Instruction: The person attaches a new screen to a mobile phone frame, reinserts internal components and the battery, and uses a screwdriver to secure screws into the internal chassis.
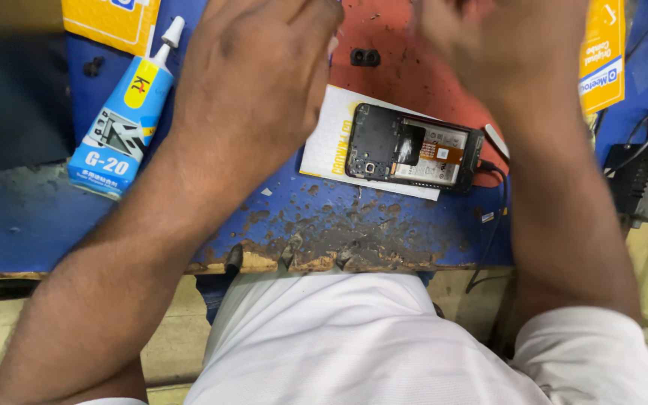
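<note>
Both hands hover above the bench (pixel 31 217), raised off the work; we judge this leaves the phone free underneath. Left hand (pixel 253 71) is curled, knuckles up, fingers tucked; whether it pinches anything we cannot tell. Right hand (pixel 500 41) is blurred and cut by the frame edge; its grip cannot be read either. Bench surface is blue, chipped and gouged along the near edge. Phone (pixel 414 148) lies flat between the forearms on a white card (pixel 324 142), probably to keep it off the grit. Its back is off: dark frame, camera opening, an orange flex strip exposed. Glue tube (pixel 125 112) lies well left, capped, nozzle pointing away.
</note>
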